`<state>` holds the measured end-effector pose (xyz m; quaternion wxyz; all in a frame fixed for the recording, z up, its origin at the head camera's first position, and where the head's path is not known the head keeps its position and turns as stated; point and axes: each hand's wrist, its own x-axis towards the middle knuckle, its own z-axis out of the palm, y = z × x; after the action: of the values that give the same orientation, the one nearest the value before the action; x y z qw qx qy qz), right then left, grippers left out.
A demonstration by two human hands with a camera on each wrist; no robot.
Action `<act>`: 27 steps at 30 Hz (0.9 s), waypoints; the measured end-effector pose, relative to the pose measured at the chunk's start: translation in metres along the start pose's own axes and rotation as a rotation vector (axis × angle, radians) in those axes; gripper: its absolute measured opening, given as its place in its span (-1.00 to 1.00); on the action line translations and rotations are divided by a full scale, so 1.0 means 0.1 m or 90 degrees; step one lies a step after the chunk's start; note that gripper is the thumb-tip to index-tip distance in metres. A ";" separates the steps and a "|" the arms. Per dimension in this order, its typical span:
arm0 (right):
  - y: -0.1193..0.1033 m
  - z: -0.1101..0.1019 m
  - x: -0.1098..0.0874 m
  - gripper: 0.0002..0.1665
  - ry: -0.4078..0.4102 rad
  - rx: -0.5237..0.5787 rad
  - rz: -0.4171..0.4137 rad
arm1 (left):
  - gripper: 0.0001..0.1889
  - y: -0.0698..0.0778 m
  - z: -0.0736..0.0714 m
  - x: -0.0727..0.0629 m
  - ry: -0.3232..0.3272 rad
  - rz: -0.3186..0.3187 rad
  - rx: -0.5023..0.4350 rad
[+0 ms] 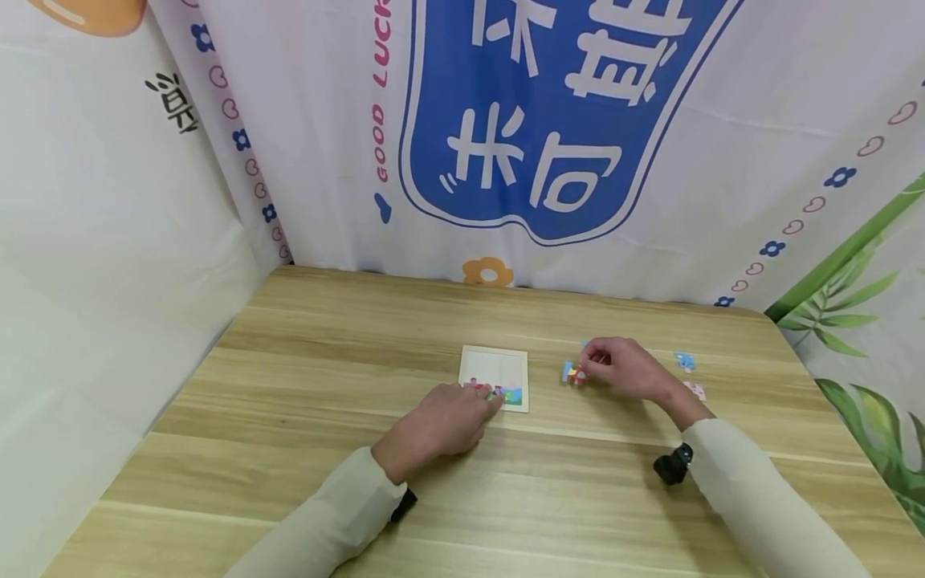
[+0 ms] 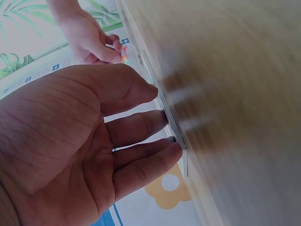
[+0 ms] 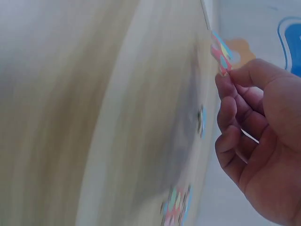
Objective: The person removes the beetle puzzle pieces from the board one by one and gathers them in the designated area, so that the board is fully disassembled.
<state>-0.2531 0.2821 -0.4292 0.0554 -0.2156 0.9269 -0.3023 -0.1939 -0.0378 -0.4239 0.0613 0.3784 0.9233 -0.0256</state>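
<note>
A square puzzle frame (image 1: 495, 358) with a pale rim lies on the table, its near row filled with colourful pieces (image 1: 511, 395). My left hand (image 1: 450, 417) rests its fingertips on the frame's near side, over those pieces; in the left wrist view its fingers (image 2: 141, 127) are extended onto the thin board. To the right of the frame, my right hand (image 1: 625, 368) pinches a puzzle piece (image 1: 576, 373) in blue, yellow and red between thumb and fingers. The right wrist view shows this piece (image 3: 222, 51) held above the tabletop.
Right of my right hand lie a blue puzzle piece (image 1: 685, 361) and a pink puzzle piece (image 1: 695, 391). The wooden table (image 1: 325, 361) meets a printed curtain (image 1: 340, 225) at its far edge. Black wrist devices (image 1: 674, 464) sit at both cuffs.
</note>
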 end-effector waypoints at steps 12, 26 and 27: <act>0.25 -0.16 -0.19 -0.89 -0.022 0.008 0.022 | -0.53 0.01 0.00 -0.02 0.007 -0.002 -0.006; 0.29 -0.12 -0.10 -0.87 -0.049 -0.038 -0.002 | -0.54 0.00 0.00 -0.02 0.004 -0.001 -0.010; 0.28 -0.12 -0.09 -0.87 -0.050 -0.040 -0.002 | -0.54 0.00 0.00 -0.01 0.004 -0.001 -0.009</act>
<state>-0.2579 0.3133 -0.4360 0.0846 -0.2306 0.9326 -0.2645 -0.1928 -0.0385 -0.4234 0.0614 0.3770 0.9240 -0.0177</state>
